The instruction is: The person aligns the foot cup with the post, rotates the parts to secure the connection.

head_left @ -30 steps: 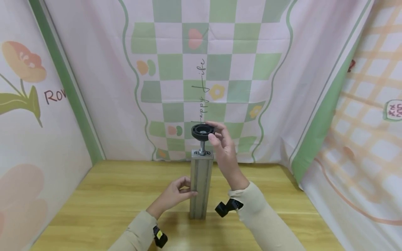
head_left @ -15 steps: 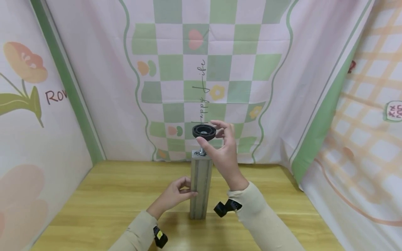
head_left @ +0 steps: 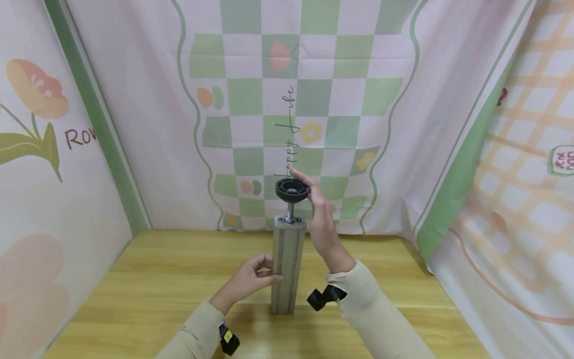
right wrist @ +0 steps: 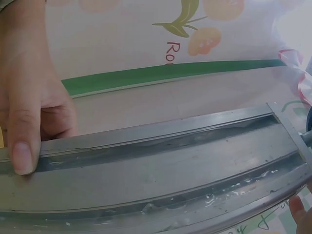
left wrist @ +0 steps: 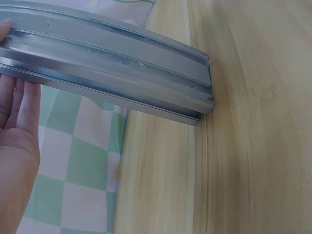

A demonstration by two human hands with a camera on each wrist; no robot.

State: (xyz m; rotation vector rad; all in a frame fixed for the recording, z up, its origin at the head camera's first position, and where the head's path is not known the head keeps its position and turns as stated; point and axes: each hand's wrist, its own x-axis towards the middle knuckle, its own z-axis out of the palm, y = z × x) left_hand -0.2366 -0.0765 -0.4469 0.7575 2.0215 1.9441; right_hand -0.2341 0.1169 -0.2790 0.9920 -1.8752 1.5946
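Observation:
A grey aluminium profile (head_left: pixel 287 269) stands upright on the table, its lower end on the wood in the left wrist view. On top sits a black round levelling foot (head_left: pixel 292 191), its wide face up, on a threaded metal stud (head_left: pixel 290 210). My left hand (head_left: pixel 248 279) grips the profile around mid-height, thumb on the near face, other fingers behind. My right hand (head_left: pixel 324 224) is at the right side of the levelling foot, its index finger stretched along the rim; the thumb is hidden in the head view. Only a bit of that hand (right wrist: pixel 303 219) shows in the right wrist view.
The wooden table (head_left: pixel 179 264) extends on both sides of the profile. A checked green-and-white curtain (head_left: pixel 242 99) hangs behind it, and printed cloths stand at left and right. Each wrist wears a black camera mount (head_left: pixel 325 297).
My right thumb came across the near side of the levelling foot, then drew back out of sight, while the fingers straightened along the rim. The left hand and profile have stayed put.

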